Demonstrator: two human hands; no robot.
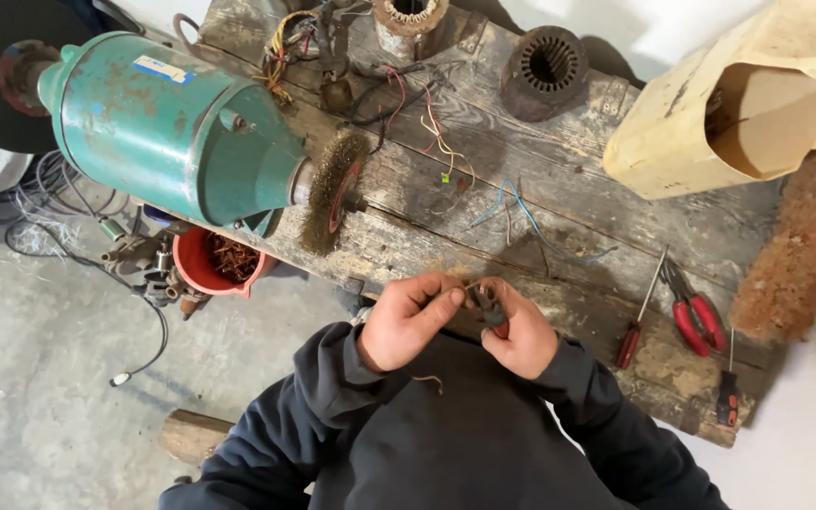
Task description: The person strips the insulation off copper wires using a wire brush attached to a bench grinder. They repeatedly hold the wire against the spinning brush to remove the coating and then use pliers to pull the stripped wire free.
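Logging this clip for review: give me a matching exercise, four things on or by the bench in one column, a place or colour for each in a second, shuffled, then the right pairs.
Things:
1. Wire brush wheel
2. Red bucket
3. Red-handled pliers
4. Small dark tool

Places or colours:
A. Below the bench edge, full of rusty scrap
B. Lying on the bench beside a screwdriver
C. On the shaft of the green motor
D. Between the left hand and right hand

Pairs: 1-C, 2-A, 3-B, 4-D
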